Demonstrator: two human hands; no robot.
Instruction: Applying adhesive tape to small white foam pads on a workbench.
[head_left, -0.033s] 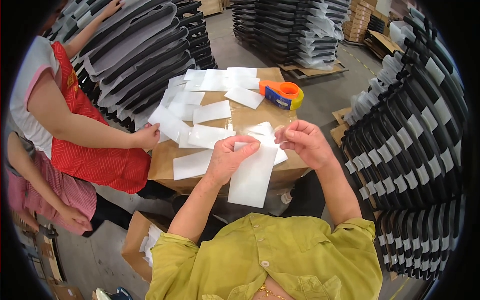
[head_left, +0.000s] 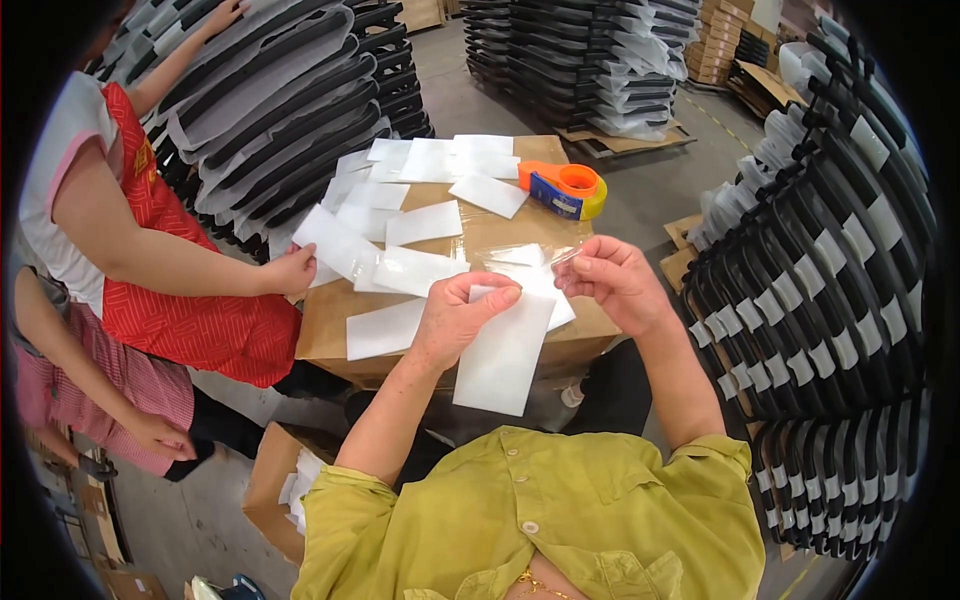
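Left of centre, a co-worker's hand [head_left: 290, 272] grips a white sheet [head_left: 333, 240] by its lower edge. Loose pads [head_left: 423, 223] overlap across the cardboard box [head_left: 490, 228], presumably for easy reach. At centre, the wearer's left hand [head_left: 462, 312] pinches a foam piece [head_left: 503, 352] near its top, so its length slopes freely below. A tape dispenser [head_left: 556, 194] sits at the far right edge, perhaps for clearance. Right of centre, the right hand [head_left: 612, 285] pinches what seems a clear strip [head_left: 566, 256], apparently to control its end.

L hand [head_left: 450, 322] pinched, thumb [head_left: 497, 299] extended, R hand [head_left: 618, 285] also pinched, fingers [head_left: 574, 286] curled, forearms [head_left: 398, 412] fwd
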